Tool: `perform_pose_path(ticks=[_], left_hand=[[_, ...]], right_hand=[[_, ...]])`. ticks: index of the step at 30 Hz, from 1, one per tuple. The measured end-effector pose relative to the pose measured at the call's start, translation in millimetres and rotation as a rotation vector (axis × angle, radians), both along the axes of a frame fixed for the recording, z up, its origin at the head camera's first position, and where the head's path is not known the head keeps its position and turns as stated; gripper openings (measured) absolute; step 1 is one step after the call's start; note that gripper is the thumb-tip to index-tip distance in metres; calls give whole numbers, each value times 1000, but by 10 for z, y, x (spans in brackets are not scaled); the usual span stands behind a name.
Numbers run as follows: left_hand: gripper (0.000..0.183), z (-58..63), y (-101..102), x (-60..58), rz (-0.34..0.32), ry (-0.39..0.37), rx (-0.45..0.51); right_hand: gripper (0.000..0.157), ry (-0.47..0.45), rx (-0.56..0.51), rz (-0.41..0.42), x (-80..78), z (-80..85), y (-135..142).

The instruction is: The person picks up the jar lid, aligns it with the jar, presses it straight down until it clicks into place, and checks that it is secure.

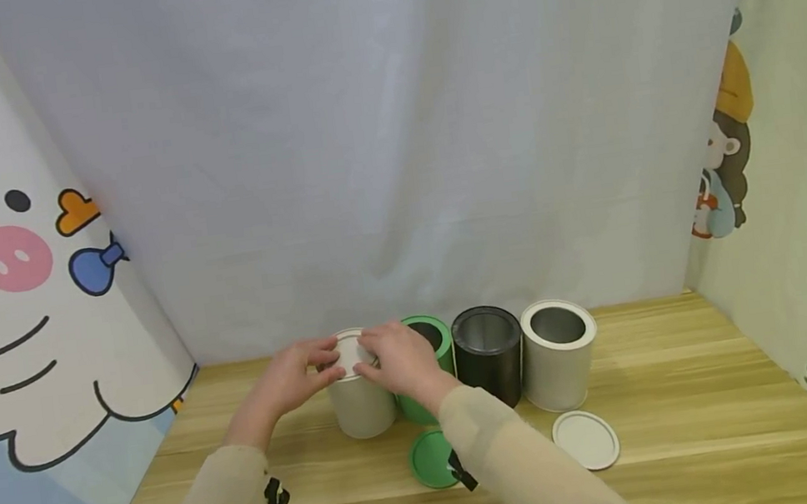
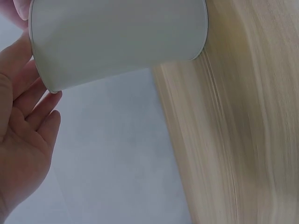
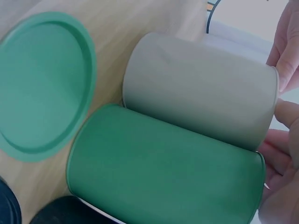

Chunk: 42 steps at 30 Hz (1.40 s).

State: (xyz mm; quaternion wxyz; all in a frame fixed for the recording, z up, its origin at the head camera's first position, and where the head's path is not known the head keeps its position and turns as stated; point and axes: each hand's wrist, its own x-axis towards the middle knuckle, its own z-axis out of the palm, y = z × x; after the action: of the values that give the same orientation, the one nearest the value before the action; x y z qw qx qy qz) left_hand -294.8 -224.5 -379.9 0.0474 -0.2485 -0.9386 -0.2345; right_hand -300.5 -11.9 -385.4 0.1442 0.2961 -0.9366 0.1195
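A white lid point(image 1: 350, 353) lies on top of the leftmost white can point(image 1: 365, 408); whether it sits fully down cannot be told. My left hand point(image 1: 293, 375) holds the lid's left edge with thumb and fingers. On the opposite side my right hand point(image 1: 407, 358) grips the rim, its thumb toward me. In the left wrist view, the fingers point(image 2: 35, 91) reach round the can's upper edge. An uncovered green can point(image 3: 163, 163) stands close against the white one, right beneath my right hand.
To the right stand a black can point(image 1: 489, 363) and another white can point(image 1: 556, 372), both with open tops. A green lid point(image 1: 429, 459) and a second white lid point(image 1: 585, 440) lie in front on the wooden table point(image 1: 696, 418). A grey curtain point(image 1: 389, 136) hangs behind.
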Motion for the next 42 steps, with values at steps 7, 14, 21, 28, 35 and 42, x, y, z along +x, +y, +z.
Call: perform_pose_path(ticks=[7,14,21,28,35,42], left_hand=[[37,-49,9,19,-39,91,-15],[36,-102,91,80,-36,257,-21],[38,-158,225,182,-117,412,34],[46,-239,331,372,-145,442,95],[51,-275,430,537,-132,427,155],[57,-241,666,695,-195,463,132]], right_hand=[[43,146,-38,76,101,-99,100],[45,179,-126,176,213,-187,253],[48,123,-225,234,351,-253,450],[50,145,-304,286,457,-294,666],[52,183,-380,322,516,-403,883],[54,156,-378,330,618,-475,1070]])
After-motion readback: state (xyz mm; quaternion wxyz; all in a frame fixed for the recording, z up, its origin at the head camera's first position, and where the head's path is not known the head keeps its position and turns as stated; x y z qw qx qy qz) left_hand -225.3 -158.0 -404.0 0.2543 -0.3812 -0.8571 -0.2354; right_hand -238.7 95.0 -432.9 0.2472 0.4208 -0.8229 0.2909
